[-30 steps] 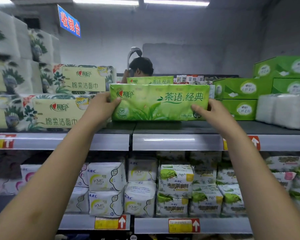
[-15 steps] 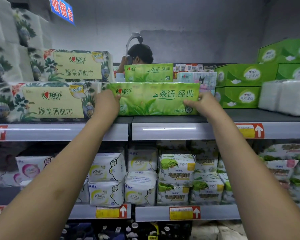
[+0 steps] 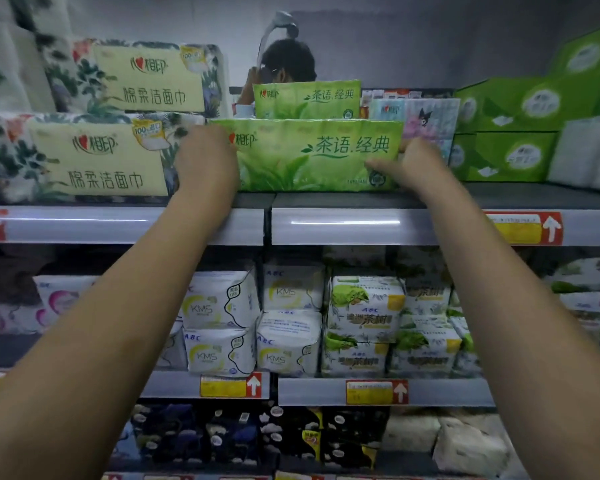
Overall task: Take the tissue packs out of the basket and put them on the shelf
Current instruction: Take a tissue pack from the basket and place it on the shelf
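Change: a second earlier the green tissue pack (image 3: pixel 312 155) was held up in front of the top shelf (image 3: pixel 534 197). Now its bottom edge sat on the shelf board, further in, long side facing out. Its left end was close against the floral face-towel packs (image 3: pixel 94 157), and it stood just in front of a second green pack (image 3: pixel 307 100) of the same print. View had also dipped, so more of the lower shelves showed.

Hands: left hand (image 3: pixel 205 161) gripped the pack's left end, back of hand to camera, fingers curled round and out of sight. Right hand (image 3: pixel 414 164) held the right end, thumb on the front face, other fingers wrapped behind. Neither had let go.

Judgement: this pack was as good as placed, with only the release and maybe a nudge to square it left.

Hidden or unclear:
- Basket not in view, so remaining packs could not be counted.
- Left fingertips covered, so actual contact with the floral packs could not be confirmed.
- Pack's rear edge hidden, depth on shelf unknown.
- Green boxes (image 3: pixel 506 155) at right partly cut by the frame edge.
- Another person (image 3: pixel 288 60) stood behind the shelf, mostly blocked.
- Whole frame was soft, and the small print was unreadable.
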Motion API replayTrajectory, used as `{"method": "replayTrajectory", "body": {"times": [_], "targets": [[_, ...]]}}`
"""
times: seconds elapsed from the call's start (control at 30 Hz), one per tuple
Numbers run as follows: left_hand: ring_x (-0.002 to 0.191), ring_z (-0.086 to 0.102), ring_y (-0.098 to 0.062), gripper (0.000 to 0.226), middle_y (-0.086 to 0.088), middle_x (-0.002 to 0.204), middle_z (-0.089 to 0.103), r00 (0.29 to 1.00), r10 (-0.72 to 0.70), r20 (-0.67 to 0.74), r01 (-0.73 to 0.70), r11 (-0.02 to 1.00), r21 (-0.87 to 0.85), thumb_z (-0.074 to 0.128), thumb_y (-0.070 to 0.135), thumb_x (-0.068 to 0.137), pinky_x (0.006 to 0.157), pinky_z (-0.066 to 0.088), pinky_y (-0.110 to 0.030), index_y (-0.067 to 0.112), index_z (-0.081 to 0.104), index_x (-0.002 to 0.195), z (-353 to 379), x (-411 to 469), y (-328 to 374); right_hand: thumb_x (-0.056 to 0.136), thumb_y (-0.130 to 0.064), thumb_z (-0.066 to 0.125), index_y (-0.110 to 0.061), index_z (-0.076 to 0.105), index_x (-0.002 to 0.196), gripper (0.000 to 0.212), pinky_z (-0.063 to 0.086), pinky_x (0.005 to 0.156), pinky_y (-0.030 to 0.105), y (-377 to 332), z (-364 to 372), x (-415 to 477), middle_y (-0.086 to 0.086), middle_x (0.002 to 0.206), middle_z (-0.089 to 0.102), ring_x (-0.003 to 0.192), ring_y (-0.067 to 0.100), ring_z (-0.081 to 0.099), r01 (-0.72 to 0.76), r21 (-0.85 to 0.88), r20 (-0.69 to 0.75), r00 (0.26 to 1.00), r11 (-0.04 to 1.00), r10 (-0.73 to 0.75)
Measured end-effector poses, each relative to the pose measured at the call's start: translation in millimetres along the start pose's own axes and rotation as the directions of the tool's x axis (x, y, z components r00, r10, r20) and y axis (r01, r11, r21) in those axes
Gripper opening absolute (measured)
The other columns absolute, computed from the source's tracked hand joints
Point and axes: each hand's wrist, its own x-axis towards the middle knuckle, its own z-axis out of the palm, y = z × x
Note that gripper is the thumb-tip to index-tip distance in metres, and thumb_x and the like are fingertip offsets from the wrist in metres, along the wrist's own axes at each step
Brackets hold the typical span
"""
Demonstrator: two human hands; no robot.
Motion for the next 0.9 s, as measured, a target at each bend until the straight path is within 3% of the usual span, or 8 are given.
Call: {"method": "replayTrajectory", "body": {"times": [0.2,0.3,0.5,0.7,0.8,0.9], "targets": [[0.087,0.060,-0.042,0.026,-0.032,0.091,0.061,0.996,0.056,-0.064,-0.064,0.988,-0.138,0.046,0.010,0.094,0.062,0.039,-0.037,-0.010,0.061,0.087,11.3,0.0,-7.9,0.086,-0.051,0.060,-0.010,0.062,0.117,0.052,0.039,0.074,0.026,-1.0,4.6,2.0,0.012,0.112,0.065,0.093,0.023,0.055,0.067,-0.088,0.024,0.998,0.994,-0.065],[0.082,0.060,-0.041,0.027,-0.030,0.088,0.062,0.995,0.044,-0.091,-0.061,0.979,-0.193,0.046,0.011,0.093,0.060,0.037,-0.035,-0.009,0.063,0.087,15.4,1.4,-10.3,0.085,-0.053,0.059,-0.008,0.062,0.114,0.054,0.040,0.072,0.028,-1.8,4.1,4.5,0.013,0.107,0.065,0.094,0.025,0.057,0.071,-0.133,0.027,0.997,0.989,-0.068],[0.060,0.048,-0.029,0.029,-0.018,0.065,0.048,0.991,0.020,-0.132,-0.054,0.965,-0.258,0.043,0.011,0.092,0.054,0.035,-0.032,0.000,0.054,0.067,23.3,1.4,-11.8,0.086,-0.055,0.056,-0.008,0.064,0.108,0.053,0.045,0.075,0.032,2.9,9.1,7.2,0.013,0.103,0.066,0.095,0.028,0.059,0.139,-0.217,0.008,0.990,0.966,-0.140],[0.057,0.044,-0.027,0.032,-0.016,0.061,0.046,0.992,0.018,-0.126,-0.053,0.958,-0.282,0.043,0.012,0.092,0.051,0.033,-0.029,0.000,0.052,0.064,20.1,-2.7,-11.2,0.086,-0.062,0.049,-0.009,0.061,0.107,0.059,0.046,0.071,0.034,2.4,10.6,5.4,0.010,0.096,0.063,0.084,0.026,0.055,0.113,-0.291,0.008,0.993,0.950,-0.116],[0.059,0.042,-0.025,0.039,-0.010,0.055,0.041,0.978,0.052,-0.202,-0.108,0.955,-0.276,0.040,0.019,0.095,0.052,0.025,-0.031,-0.001,0.056,0.066,11.0,-13.4,-9.4,0.085,-0.062,0.051,-0.006,0.049,0.123,0.067,0.046,0.073,0.037,0.0,12.2,0.0,0.012,0.105,0.062,0.097,0.031,0.059,0.114,-0.321,-0.043,0.990,0.940,-0.135],[0.065,0.041,-0.023,0.042,-0.012,0.066,0.051,0.942,0.046,-0.333,-0.136,0.958,-0.252,0.037,0.027,0.097,0.059,0.022,-0.031,0.001,0.065,0.080,1.2,-29.8,-6.4,0.086,-0.055,0.057,-0.005,0.026,0.141,0.081,0.042,0.074,0.038,-4.4,11.0,-9.1,0.015,0.118,0.058,0.108,0.033,0.056,0.119,-0.362,-0.179,0.964,0.924,-0.195]]}}
